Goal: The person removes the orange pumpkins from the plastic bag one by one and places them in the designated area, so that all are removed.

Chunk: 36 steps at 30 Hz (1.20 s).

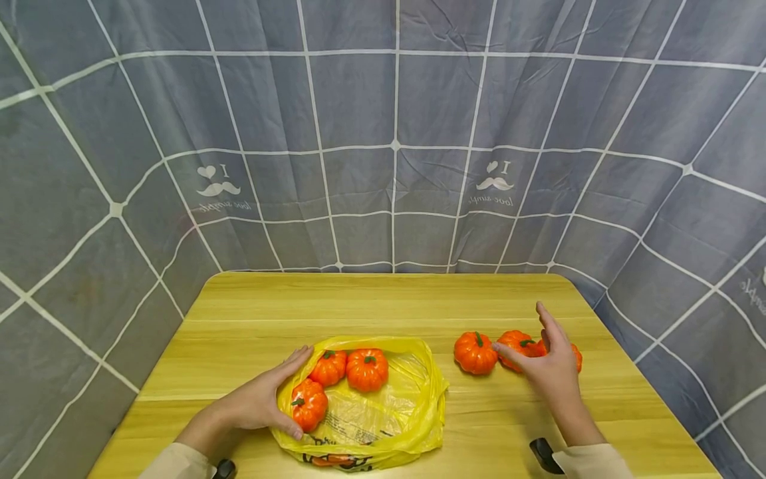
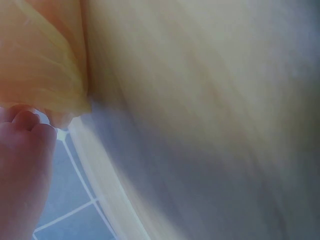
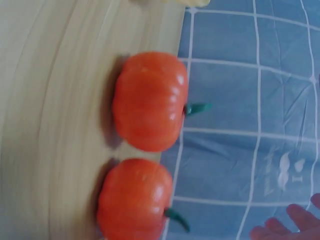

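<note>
Pumpkins [image 1: 514,338] sit partly hidden behind a relaxed, unladen right hand [image 1: 553,372]; the left hand [image 1: 260,397] holds a yellow bag [image 1: 426,422].

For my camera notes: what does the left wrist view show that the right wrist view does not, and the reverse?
Only the left wrist view: the left hand against the yellow bag. Only the right: two uncovered orange pumpkins with green stems, and right hand. Both: wooden tabletop and curtain. A yellowish patch atop the right view is unclear.
</note>
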Available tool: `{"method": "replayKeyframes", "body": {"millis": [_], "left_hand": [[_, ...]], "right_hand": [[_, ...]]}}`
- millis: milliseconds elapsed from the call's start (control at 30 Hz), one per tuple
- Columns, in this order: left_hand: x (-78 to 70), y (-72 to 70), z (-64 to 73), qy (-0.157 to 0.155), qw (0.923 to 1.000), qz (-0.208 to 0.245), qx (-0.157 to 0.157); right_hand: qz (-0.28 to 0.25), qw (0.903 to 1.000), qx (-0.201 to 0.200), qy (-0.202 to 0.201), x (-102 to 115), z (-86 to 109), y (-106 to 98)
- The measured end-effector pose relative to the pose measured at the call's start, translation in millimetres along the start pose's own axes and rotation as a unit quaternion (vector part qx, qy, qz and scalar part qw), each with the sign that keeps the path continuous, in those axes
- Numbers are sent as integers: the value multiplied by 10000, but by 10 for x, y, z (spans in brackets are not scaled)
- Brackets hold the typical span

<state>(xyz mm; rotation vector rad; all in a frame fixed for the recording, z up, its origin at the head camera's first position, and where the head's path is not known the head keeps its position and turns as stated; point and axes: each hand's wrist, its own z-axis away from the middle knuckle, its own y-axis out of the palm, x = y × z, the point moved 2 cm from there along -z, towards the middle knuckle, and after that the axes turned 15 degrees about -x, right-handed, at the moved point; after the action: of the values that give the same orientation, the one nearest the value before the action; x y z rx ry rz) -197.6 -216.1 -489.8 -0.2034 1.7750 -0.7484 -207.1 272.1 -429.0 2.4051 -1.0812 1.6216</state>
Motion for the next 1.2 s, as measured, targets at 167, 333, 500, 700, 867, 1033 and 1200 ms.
{"method": "replayKeyframes", "body": {"millis": [167,333,500,700,867,1033,1200], "left_hand": [[-10,-5,11,118,9999,12,-5],[-18,-9,-1,12,10000,53,27],[-1,-10,13,-47,10000,-38,15],[11,-2,3,-2,10000,-58,-24],[5,-7,-13,-31,10000,-70,-22],[-6,-11,-16,-49,10000,-2,8],[-5,-14,-12,-38,10000,0,16]], "right_hand": [[-131,9993,202,-270,97,71,183],[-548,9968,318,-485,210,148,425],[-955,9915,740,-478,284,270,680],[-1232,9845,1221,-259,349,390,914],[-1338,9763,1697,-150,367,506,1102],[-1298,9705,2031,-64,350,628,1274],[-1316,9652,2254,-170,339,723,1420]]}}
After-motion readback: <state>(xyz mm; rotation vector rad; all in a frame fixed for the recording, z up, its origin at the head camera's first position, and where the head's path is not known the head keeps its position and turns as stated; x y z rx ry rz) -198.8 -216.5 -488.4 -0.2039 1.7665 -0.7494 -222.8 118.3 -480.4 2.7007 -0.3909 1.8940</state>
